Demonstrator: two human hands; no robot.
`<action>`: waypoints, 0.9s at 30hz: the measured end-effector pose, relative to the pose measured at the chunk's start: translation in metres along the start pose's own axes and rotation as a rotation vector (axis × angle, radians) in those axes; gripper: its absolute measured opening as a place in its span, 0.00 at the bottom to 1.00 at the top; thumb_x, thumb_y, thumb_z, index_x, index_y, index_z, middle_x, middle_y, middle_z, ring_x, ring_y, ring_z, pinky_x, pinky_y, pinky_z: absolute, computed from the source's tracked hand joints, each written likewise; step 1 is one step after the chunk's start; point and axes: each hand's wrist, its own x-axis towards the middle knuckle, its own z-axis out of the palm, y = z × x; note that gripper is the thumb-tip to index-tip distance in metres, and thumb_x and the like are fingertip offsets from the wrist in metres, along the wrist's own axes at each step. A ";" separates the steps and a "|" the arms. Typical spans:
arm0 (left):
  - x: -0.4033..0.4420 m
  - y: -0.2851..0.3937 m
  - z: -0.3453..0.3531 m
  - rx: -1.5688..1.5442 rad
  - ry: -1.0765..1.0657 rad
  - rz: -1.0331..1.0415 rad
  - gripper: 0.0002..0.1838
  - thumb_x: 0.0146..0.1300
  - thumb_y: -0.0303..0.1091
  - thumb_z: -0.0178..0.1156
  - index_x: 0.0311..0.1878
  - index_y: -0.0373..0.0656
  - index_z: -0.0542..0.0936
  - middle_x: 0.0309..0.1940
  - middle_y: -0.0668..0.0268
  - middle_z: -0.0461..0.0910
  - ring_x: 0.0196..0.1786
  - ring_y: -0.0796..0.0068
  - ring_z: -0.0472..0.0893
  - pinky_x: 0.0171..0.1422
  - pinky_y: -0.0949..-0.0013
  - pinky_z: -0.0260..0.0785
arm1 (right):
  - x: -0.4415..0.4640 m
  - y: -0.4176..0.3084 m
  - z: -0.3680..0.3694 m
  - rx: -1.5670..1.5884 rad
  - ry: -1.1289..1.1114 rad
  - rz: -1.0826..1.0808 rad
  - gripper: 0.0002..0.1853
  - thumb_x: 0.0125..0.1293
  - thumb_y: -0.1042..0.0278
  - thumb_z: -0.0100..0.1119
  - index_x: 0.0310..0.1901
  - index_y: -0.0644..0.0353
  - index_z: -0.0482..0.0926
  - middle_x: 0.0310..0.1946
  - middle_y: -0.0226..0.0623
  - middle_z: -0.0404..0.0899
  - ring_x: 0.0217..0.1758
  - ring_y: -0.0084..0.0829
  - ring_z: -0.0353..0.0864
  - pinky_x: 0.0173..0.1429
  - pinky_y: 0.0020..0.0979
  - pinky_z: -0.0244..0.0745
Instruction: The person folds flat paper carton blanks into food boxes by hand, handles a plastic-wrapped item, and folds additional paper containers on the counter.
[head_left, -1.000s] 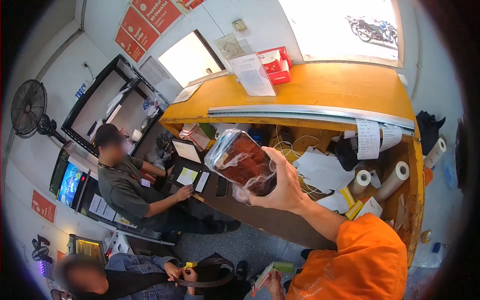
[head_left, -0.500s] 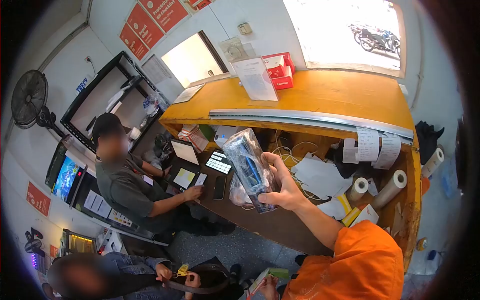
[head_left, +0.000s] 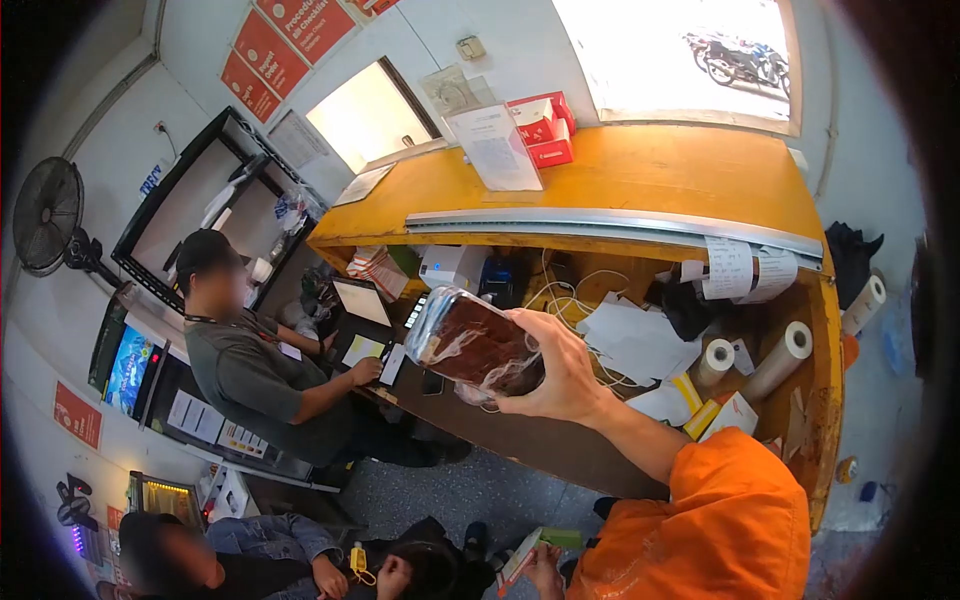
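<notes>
My right hand (head_left: 565, 370) holds up a plastic-wrapped box (head_left: 475, 342), thumb below and fingers above at its right end. Crinkled clear film covers its broad reddish-brown face. Low in the view, my left hand (head_left: 543, 572) grips a flat white-and-green item with a red edge (head_left: 522, 552); its exact kind is unclear. Behind the wrapped box is a dark brown desk (head_left: 500, 425), with a phone (head_left: 432, 383) partly hidden beside it. Another clear plastic bundle (head_left: 472, 395) shows just under the box.
A co-worker in a grey shirt (head_left: 250, 365) stands at the desk's left by a laptop (head_left: 362, 302). Another person (head_left: 300, 545) is at lower left. The yellow counter's shelf holds papers (head_left: 640, 335), loose cables and film rolls (head_left: 785, 358). A printer (head_left: 452, 268) stands behind.
My right hand has turned the wrapped box, so its broad brown face shows instead of the narrow dark-and-blue side. The co-worker's near hand has shifted slightly. The whole view has moved a little.
</notes>
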 end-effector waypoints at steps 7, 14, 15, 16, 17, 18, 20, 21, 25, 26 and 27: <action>0.003 0.043 -0.055 -0.727 -0.775 -0.806 0.10 0.70 0.33 0.61 0.45 0.37 0.73 0.39 0.64 0.81 0.45 0.69 0.82 0.49 0.59 0.81 | -0.004 0.008 0.002 -0.041 -0.003 -0.093 0.47 0.39 0.58 0.80 0.63 0.59 0.68 0.56 0.48 0.76 0.52 0.45 0.80 0.53 0.42 0.78; 0.010 0.069 -0.029 0.647 0.084 0.593 0.22 0.68 0.50 0.55 0.51 0.40 0.79 0.38 0.57 0.82 0.38 0.63 0.82 0.42 0.63 0.75 | -0.005 0.016 0.002 -0.102 -0.104 -0.268 0.51 0.33 0.56 0.81 0.66 0.47 0.67 0.58 0.45 0.74 0.51 0.45 0.80 0.49 0.43 0.79; 0.000 0.083 -0.029 0.978 0.227 0.751 0.21 0.68 0.48 0.55 0.51 0.40 0.79 0.37 0.58 0.82 0.37 0.63 0.82 0.41 0.63 0.75 | -0.005 0.016 0.001 -0.113 -0.119 -0.305 0.52 0.33 0.56 0.81 0.66 0.46 0.67 0.58 0.45 0.74 0.51 0.44 0.80 0.49 0.42 0.79; -0.013 0.094 -0.038 1.312 0.359 0.936 0.19 0.67 0.46 0.55 0.50 0.40 0.80 0.36 0.59 0.82 0.36 0.64 0.81 0.40 0.62 0.75 | -0.005 0.016 0.001 -0.126 -0.134 -0.342 0.52 0.33 0.55 0.81 0.67 0.45 0.67 0.58 0.45 0.74 0.50 0.43 0.80 0.49 0.42 0.79; -0.023 0.103 -0.043 1.636 0.509 1.115 0.17 0.67 0.44 0.55 0.49 0.40 0.80 0.34 0.59 0.81 0.35 0.64 0.81 0.38 0.62 0.75 | -0.005 0.016 0.002 -0.117 -0.131 -0.353 0.51 0.34 0.55 0.80 0.66 0.42 0.68 0.58 0.44 0.74 0.50 0.41 0.80 0.48 0.40 0.79; -0.028 0.109 -0.046 1.809 0.581 1.292 0.16 0.66 0.41 0.56 0.48 0.40 0.81 0.33 0.60 0.81 0.33 0.65 0.81 0.37 0.62 0.75 | -0.004 0.016 0.001 -0.114 -0.131 -0.350 0.51 0.34 0.55 0.80 0.66 0.42 0.68 0.58 0.44 0.74 0.50 0.41 0.80 0.48 0.40 0.79; -0.034 0.107 -0.046 1.976 0.515 1.587 0.13 0.66 0.37 0.56 0.46 0.40 0.81 0.31 0.62 0.81 0.31 0.66 0.80 0.34 0.62 0.75 | -0.001 0.016 -0.003 -0.125 -0.174 -0.395 0.43 0.43 0.58 0.77 0.65 0.39 0.69 0.56 0.42 0.75 0.50 0.38 0.78 0.51 0.41 0.76; -0.032 0.095 -0.039 2.010 0.458 1.679 0.12 0.65 0.35 0.56 0.46 0.40 0.82 0.30 0.63 0.81 0.30 0.66 0.80 0.33 0.62 0.74 | 0.000 0.016 -0.004 -0.117 -0.174 -0.393 0.43 0.43 0.58 0.77 0.65 0.39 0.69 0.56 0.42 0.75 0.50 0.38 0.78 0.51 0.41 0.76; -0.081 -0.171 0.208 0.488 0.194 0.714 0.15 0.70 0.33 0.53 0.55 0.34 0.75 0.45 0.57 0.81 0.45 0.62 0.82 0.47 0.55 0.78 | -0.001 0.018 -0.007 -0.147 -0.208 -0.424 0.44 0.42 0.58 0.77 0.66 0.37 0.69 0.56 0.41 0.75 0.50 0.38 0.78 0.53 0.41 0.77; -0.083 -0.204 0.232 0.300 0.201 0.643 0.17 0.71 0.32 0.52 0.57 0.33 0.74 0.49 0.56 0.81 0.49 0.61 0.83 0.50 0.53 0.79 | -0.001 0.019 -0.008 -0.154 -0.211 -0.428 0.45 0.41 0.58 0.77 0.66 0.36 0.69 0.57 0.41 0.75 0.50 0.38 0.78 0.53 0.41 0.77; -0.057 -0.210 0.213 0.203 0.115 0.715 0.16 0.69 0.29 0.54 0.57 0.33 0.75 0.49 0.56 0.81 0.50 0.63 0.83 0.51 0.55 0.79 | -0.002 0.019 -0.009 -0.149 -0.217 -0.427 0.45 0.41 0.58 0.77 0.66 0.36 0.69 0.57 0.41 0.75 0.50 0.38 0.78 0.53 0.41 0.77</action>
